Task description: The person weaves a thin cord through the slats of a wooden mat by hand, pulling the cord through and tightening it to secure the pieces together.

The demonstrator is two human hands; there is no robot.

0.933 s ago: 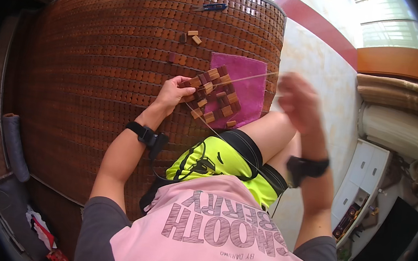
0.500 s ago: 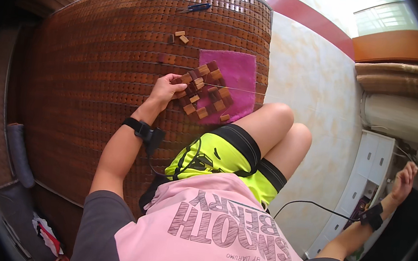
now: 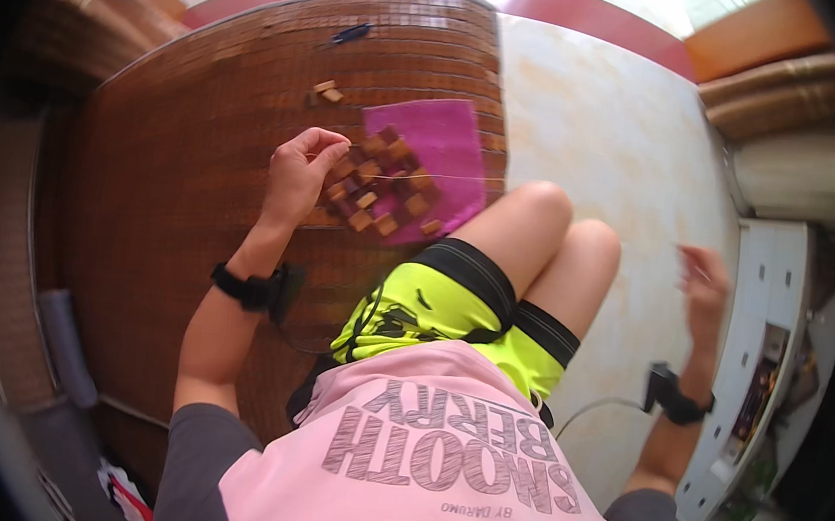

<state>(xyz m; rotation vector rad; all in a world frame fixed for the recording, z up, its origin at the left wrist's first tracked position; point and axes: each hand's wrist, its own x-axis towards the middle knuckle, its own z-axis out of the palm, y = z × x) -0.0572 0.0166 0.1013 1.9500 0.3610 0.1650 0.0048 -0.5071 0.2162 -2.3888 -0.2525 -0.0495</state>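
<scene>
My left hand (image 3: 298, 174) is closed in a pinch at the left edge of a panel of wooden blocks (image 3: 390, 198); what its fingertips hold is too blurred to make out. Light and dark brown blocks are joined in a checkered pattern with gaps, lying partly on a pink cloth (image 3: 462, 129). From the panel a thin pale thread (image 3: 466, 178) stretches right toward my knees, where it fades from sight. Out to the right my right hand (image 3: 705, 283) is raised over the floor beside a white cabinet, its fingers smeared by motion.
Several loose blocks (image 3: 328, 91) and a dark blue tool (image 3: 352, 33) lie farther back on the brown tile mat (image 3: 163, 186). The white cabinet (image 3: 762, 284) stands at the right. Black bands with cables sit on both my forearms.
My right hand has swung inward from the far right. My left hand has come off its flat grip on the panel's edge and risen slightly. The whole view has shifted.
</scene>
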